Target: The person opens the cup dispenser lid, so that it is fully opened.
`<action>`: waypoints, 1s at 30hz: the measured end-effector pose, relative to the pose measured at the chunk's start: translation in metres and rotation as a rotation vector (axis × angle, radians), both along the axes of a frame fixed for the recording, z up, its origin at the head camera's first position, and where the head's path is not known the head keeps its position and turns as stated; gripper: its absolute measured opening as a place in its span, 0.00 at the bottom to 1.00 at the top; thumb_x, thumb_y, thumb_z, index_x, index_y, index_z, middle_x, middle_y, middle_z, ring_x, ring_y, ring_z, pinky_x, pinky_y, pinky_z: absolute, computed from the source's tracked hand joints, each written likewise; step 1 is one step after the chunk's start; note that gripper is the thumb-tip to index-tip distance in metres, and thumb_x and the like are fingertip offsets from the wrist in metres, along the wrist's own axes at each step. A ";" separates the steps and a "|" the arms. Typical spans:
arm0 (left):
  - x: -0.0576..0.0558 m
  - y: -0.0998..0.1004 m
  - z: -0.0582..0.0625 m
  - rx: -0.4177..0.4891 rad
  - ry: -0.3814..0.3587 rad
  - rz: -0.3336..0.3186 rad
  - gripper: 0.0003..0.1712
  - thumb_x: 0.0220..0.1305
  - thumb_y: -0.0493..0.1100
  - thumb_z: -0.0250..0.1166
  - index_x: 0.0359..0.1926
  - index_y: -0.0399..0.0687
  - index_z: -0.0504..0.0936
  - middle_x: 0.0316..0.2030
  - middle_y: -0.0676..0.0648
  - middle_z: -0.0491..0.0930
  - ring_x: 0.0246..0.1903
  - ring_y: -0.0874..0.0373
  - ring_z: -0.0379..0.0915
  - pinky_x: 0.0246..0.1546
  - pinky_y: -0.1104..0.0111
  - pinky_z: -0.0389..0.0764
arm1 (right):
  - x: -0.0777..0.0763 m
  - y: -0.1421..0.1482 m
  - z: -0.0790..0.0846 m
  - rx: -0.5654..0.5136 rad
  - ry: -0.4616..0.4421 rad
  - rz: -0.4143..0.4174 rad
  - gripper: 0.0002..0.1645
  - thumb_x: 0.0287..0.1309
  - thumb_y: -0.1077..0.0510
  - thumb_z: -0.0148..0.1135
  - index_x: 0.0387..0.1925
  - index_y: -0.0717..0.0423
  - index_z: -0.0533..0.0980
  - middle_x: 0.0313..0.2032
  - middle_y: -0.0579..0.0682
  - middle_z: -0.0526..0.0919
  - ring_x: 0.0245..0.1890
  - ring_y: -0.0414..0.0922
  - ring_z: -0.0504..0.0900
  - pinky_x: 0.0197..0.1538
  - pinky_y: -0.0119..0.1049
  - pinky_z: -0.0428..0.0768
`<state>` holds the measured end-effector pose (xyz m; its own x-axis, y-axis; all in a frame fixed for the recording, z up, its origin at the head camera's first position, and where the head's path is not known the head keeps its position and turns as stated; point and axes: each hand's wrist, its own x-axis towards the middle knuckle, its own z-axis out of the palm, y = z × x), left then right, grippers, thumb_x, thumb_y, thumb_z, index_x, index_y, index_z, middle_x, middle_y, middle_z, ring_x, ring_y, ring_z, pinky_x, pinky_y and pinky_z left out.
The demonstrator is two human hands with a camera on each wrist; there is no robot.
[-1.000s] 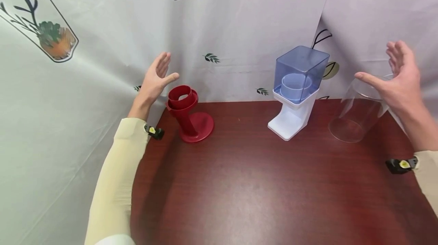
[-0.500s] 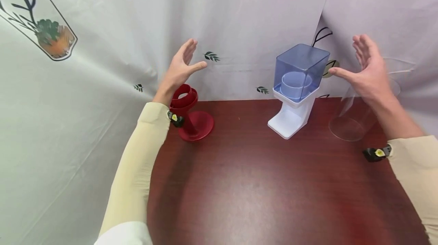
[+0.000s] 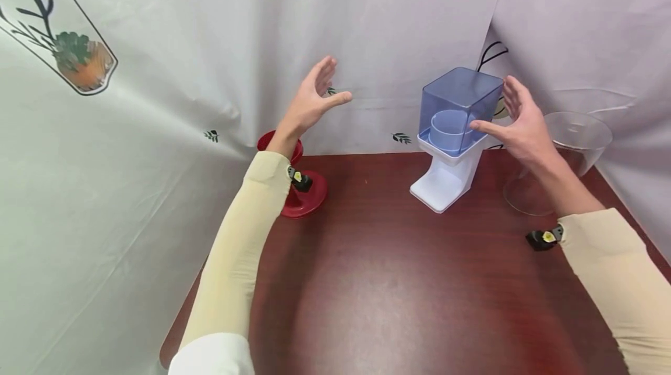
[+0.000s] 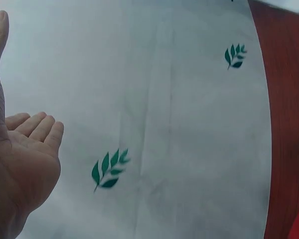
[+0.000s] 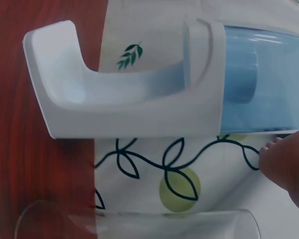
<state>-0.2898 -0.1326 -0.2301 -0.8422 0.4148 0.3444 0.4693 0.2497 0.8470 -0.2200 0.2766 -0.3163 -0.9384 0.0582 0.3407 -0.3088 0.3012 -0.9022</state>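
Stand of white plastic with transparent blue box (image 3: 452, 151) rests on dark-red worktop (image 3: 398, 258). Right hand (image 3: 524, 130) beside it and left hand (image 3: 310, 101) well left of it grip nothing, thumbs spread from fingers. Hasty sideways push might topple the stand, because it looks top-heavy.

The left arm (image 3: 285, 141) and right arm (image 3: 568, 186) stretch forward in long cream fabric sleeves (image 3: 233, 264), the bare left hand (image 3: 313, 98) raised with its thumb (image 3: 338, 99) spread from extended fingers (image 3: 322, 75) and the bare right hand (image 3: 524, 123) raised likewise, fingers gently bent, their palms turned inward.
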 end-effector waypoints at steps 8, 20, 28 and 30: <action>-0.002 0.032 -0.006 0.036 0.009 -0.036 0.56 0.66 0.39 0.73 0.84 0.37 0.47 0.83 0.43 0.54 0.80 0.63 0.51 0.77 0.69 0.57 | -0.004 -0.009 -0.012 0.018 -0.041 -0.011 0.66 0.60 0.56 0.80 0.86 0.53 0.44 0.83 0.56 0.52 0.83 0.47 0.50 0.80 0.29 0.49; -0.024 0.075 -0.033 0.037 -0.005 -0.045 0.62 0.64 0.44 0.77 0.86 0.47 0.46 0.82 0.58 0.55 0.76 0.76 0.51 0.72 0.81 0.56 | -0.008 -0.014 -0.030 0.005 -0.065 -0.011 0.60 0.60 0.57 0.80 0.81 0.63 0.52 0.78 0.64 0.62 0.82 0.50 0.55 0.80 0.31 0.50; -0.019 0.107 -0.037 0.068 -0.015 -0.062 0.63 0.61 0.43 0.80 0.86 0.46 0.47 0.81 0.58 0.57 0.75 0.77 0.52 0.71 0.82 0.56 | -0.006 -0.018 -0.039 0.001 -0.095 -0.030 0.63 0.58 0.56 0.81 0.82 0.62 0.50 0.79 0.65 0.58 0.83 0.53 0.51 0.82 0.39 0.48; -0.016 0.114 -0.038 0.061 -0.015 -0.072 0.64 0.60 0.44 0.80 0.86 0.45 0.47 0.81 0.58 0.57 0.75 0.77 0.52 0.71 0.82 0.56 | -0.005 -0.020 -0.040 0.001 -0.090 -0.034 0.62 0.58 0.56 0.82 0.82 0.62 0.51 0.79 0.64 0.59 0.82 0.54 0.53 0.82 0.39 0.48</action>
<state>-0.3060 -0.0183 -0.2681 -0.8161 0.4532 0.3587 0.4717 0.1636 0.8665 -0.2253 0.2567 -0.3565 -0.9626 0.0905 0.2554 -0.2162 0.3115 -0.9253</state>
